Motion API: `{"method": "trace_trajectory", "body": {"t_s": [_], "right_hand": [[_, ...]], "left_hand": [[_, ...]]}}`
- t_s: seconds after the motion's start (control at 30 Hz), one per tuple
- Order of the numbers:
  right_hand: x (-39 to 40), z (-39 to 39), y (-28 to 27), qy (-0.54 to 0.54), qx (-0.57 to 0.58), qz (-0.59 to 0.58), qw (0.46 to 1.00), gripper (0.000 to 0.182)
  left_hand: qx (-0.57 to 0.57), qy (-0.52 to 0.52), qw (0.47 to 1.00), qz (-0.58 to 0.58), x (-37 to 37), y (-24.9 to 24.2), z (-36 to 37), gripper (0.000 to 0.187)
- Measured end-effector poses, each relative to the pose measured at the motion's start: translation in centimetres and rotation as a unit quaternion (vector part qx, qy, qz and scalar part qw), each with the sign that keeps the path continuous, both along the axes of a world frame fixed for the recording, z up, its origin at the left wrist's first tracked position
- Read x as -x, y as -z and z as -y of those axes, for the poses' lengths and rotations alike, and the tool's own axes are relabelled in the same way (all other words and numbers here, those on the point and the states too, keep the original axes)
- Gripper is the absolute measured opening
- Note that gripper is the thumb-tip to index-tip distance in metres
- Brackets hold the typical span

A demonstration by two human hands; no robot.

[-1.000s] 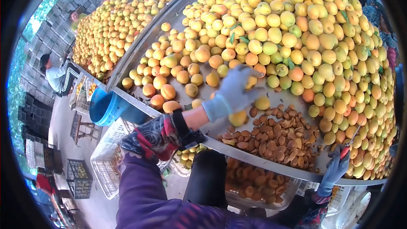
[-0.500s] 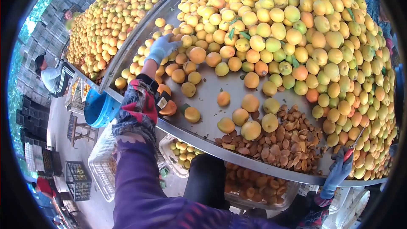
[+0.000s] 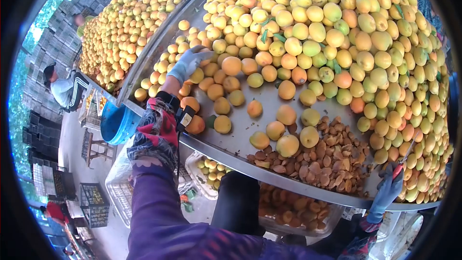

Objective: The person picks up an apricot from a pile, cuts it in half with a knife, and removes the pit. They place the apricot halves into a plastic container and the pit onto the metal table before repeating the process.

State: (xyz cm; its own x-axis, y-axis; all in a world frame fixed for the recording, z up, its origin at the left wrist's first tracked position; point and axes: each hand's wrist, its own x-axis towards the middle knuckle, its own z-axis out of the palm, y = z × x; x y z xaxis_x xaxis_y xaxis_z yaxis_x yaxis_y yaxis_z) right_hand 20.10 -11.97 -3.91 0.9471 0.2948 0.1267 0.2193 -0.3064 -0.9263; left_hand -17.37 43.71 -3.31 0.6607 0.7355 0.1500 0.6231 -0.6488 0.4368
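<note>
My left hand (image 3: pixel 188 65), in a pale blue glove, reaches over the near left part of a large heap of yellow-orange apricots (image 3: pixel 365 41). Its fingers are stretched out and touch the fruit; none is visibly gripped. At the lower right, my right hand (image 3: pixel 386 188), gloved too, is closed round the red handle of a knife (image 3: pixel 398 170). The thin blade points up beside the heap. Loose apricots (image 3: pixel 288 145) lie on the metal table (image 3: pixel 267 97) between my hands. A pile of brown apricot pits (image 3: pixel 332 166) sits at the near edge.
Below the table edge stands a crate of halved apricots (image 3: pixel 293 207). A white basket (image 3: pixel 119 188) and a blue bucket (image 3: pixel 115 124) are at the left. Beyond lies another apricot heap (image 3: pixel 125 29), with a seated person (image 3: pixel 63 89) beside it. Dark crates (image 3: pixel 93 204) stand on the floor.
My left hand has moved slightly toward me and to the right. Several apricots beside it have shifted right across the metal. My right hand keeps its hold on the knife.
</note>
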Motion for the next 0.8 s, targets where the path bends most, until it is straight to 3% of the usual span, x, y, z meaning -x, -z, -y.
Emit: {"method": "trace_trajectory", "body": {"t_s": [0.03, 0.07, 0.1, 0.13, 0.17, 0.2, 0.23, 0.27, 0.33, 0.37, 0.43, 0.47, 0.53, 0.67, 0.73, 0.8], "right_hand": [[0.0, -0.1, -0.1, 0.003, 0.002, 0.002, 1.000, 0.028], [-0.1, 0.0, 0.0, -0.002, 0.003, 0.001, 1.000, 0.028], [-0.3, 0.3, 0.3, 0.000, -0.001, -0.003, 1.000, 0.030], [-0.5, 0.2, 0.5, 0.004, -0.009, -0.005, 1.000, 0.033], [-0.5, 0.2, 0.6, -0.003, -0.010, -0.005, 1.000, 0.033], [-0.6, 0.2, 0.6, -0.004, -0.006, 0.004, 1.000, 0.035], [-0.6, 0.1, 0.6, -0.010, -0.003, 0.013, 1.000, 0.037], [-0.6, 0.2, 0.7, -0.008, 0.001, 0.020, 1.000, 0.039], [-0.7, 0.3, 1.2, -0.011, -0.012, 0.029, 0.999, 0.038], [-0.9, 0.4, 1.2, -0.015, -0.012, 0.024, 1.000, 0.037], [-1.1, 0.5, 1.2, -0.023, -0.008, 0.021, 0.999, 0.035], [-1.1, 0.3, 1.3, -0.015, -0.008, 0.039, 0.999, 0.033], [-1.2, 0.2, 1.5, -0.009, -0.008, 0.057, 0.998, 0.032], [-1.6, 0.6, 1.4, -0.031, 0.006, 0.026, 0.999, 0.026], [-1.6, 0.6, 1.3, -0.029, 0.022, 0.057, 0.998, 0.026], [-1.6, 0.5, 1.3, -0.028, 0.024, 0.059, 0.998, 0.026]], "left_hand": [[-0.181, 0.149, 0.968, -0.088, 0.3, 0.5, -0.3, 0.053], [0.192, 0.052, 0.974, 0.108, -1.4, -0.5, 2.6, 0.050], [0.382, 0.008, 0.895, 0.230, -3.7, -2.5, 6.4, 0.047], [0.326, -0.056, 0.919, 0.215, -3.8, 2.5, 3.4, 0.044], [0.101, 0.017, 0.994, 0.043, -5.6, -2.8, 10.0, 0.044], [0.183, 0.014, 0.973, 0.139, -6.8, -0.4, 10.4, 0.045], [0.349, -0.106, 0.905, 0.218, -8.4, -1.8, 13.4, 0.050], [0.411, -0.146, 0.851, 0.292, -8.9, -1.2, 14.6, 0.055], [0.329, -0.056, 0.902, 0.276, -9.5, -0.4, 16.8, 0.064], [0.328, -0.058, 0.901, 0.277, -9.9, -1.0, 18.2, 0.064], [0.168, -0.024, 0.967, 0.191, -11.1, -3.7, 21.6, 0.067], [0.170, -0.029, 0.966, 0.193, -11.6, -3.9, 22.6, 0.067], [0.098, 0.131, 0.975, 0.152, -12.4, -4.2, 23.9, 0.069], [0.073, 0.164, 0.971, 0.161, -11.4, -6.3, 24.8, 0.064], [0.195, 0.083, 0.967, 0.143, -9.3, -8.5, 21.3, 0.052], [0.074, 0.064, 0.956, 0.277, -5.9, -6.0, 15.4, 0.039]]}}
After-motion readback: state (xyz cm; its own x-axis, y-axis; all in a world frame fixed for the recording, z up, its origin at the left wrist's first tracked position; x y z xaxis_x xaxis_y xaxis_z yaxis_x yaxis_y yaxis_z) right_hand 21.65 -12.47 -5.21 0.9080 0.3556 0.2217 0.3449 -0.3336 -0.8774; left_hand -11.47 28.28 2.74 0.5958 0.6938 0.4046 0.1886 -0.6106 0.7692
